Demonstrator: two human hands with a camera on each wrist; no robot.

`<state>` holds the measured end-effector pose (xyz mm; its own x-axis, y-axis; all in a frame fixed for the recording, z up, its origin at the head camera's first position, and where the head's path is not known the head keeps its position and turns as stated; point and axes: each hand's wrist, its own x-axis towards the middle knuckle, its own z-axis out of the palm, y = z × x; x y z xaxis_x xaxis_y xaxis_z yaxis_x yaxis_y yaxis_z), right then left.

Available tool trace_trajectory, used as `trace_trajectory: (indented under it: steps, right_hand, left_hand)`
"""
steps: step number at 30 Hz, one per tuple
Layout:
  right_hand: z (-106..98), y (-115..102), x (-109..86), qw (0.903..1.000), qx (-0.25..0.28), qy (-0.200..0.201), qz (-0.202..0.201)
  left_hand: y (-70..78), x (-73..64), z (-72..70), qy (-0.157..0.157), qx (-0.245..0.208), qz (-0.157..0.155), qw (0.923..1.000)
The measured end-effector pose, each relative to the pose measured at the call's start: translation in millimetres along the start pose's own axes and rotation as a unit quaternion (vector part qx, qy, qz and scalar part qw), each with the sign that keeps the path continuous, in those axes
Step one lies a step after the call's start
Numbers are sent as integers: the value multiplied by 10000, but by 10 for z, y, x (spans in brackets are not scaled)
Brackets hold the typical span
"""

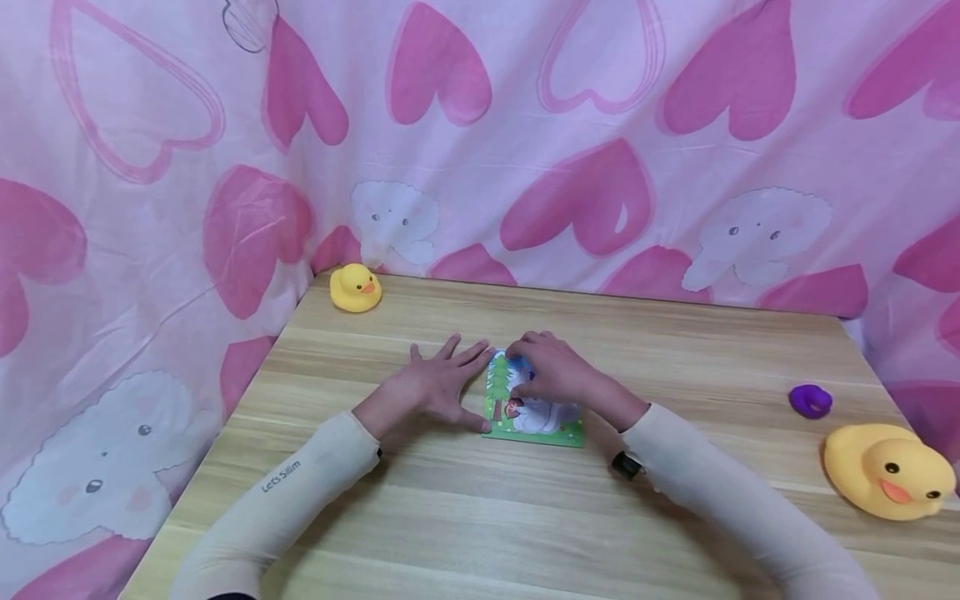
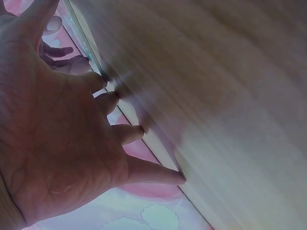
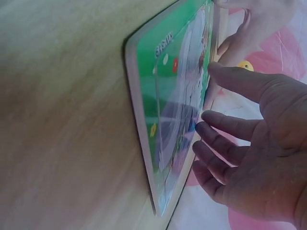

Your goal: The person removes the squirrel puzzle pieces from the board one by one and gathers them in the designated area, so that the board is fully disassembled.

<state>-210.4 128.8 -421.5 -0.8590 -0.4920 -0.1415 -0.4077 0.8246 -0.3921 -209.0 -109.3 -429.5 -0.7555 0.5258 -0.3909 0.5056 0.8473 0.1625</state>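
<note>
A thin picture puzzle (image 1: 536, 421) with a green border, a tree and a pale animal figure lies flat on the table. Faint cut lines cross its picture in the right wrist view. My left hand (image 1: 438, 385) rests with fingers spread at its left side, the thumb at the lower left corner and the index finger near the top left. My right hand (image 1: 557, 371) is over the upper part, its fingertips on or just above the surface. Thumb and fingers are apart in the right wrist view, and no loose piece shows between them.
On the wooden table (image 1: 450, 517), a small yellow duck (image 1: 356, 288) stands at the back left. A purple duck (image 1: 811, 401) and a larger yellow duck (image 1: 888, 472) are at the right. A pink heart-patterned curtain (image 1: 465, 167) hangs behind and along the sides.
</note>
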Motion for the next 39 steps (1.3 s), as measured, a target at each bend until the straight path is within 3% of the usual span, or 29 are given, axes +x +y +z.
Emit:
trace_trajectory:
  steps: [22, 39]
  right_hand:
    - [-2, -131, 105, 9987, -334, -78, 369]
    - [0, 42, 238, 9970, 629, -275, 357]
  left_hand:
    - [22, 25, -25, -158, 0, -54, 9999]
    - [40, 25, -37, -179, 31, -72, 9998]
